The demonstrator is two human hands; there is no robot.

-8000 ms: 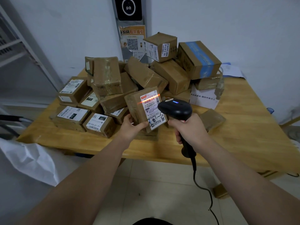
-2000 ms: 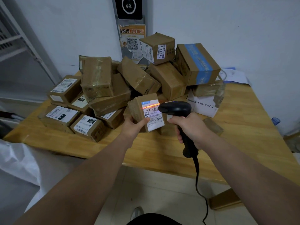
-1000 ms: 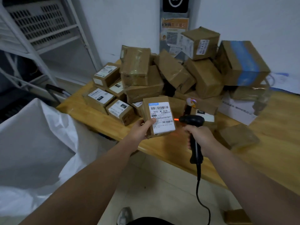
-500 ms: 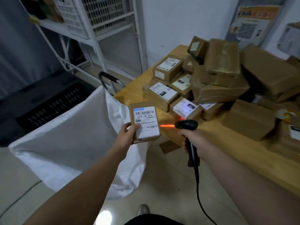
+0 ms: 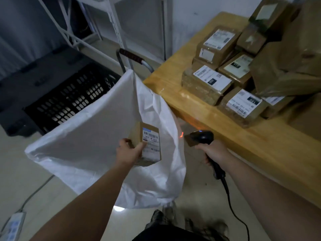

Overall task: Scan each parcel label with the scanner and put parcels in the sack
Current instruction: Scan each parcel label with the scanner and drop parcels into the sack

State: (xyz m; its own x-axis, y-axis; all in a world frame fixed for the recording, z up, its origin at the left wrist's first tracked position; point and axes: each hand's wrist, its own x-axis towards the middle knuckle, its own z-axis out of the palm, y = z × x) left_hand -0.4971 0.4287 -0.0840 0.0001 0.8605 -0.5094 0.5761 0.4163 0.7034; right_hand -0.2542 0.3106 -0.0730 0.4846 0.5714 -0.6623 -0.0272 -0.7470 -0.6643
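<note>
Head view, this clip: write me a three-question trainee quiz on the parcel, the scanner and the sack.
1. True or false: the left hand holds the parcel, label up, over the open white sack.
2. Which of the hands grips the scanner? A left, B right, C neither.
3. Fill in: the other parcels lie on the wooden ____.
Key: 1 true; 2 B, the right hand; 3 table.

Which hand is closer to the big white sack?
Left. The left hand, holding a parcel, is over the sack; the right hand, gripping the scanner, is beside it.
</note>
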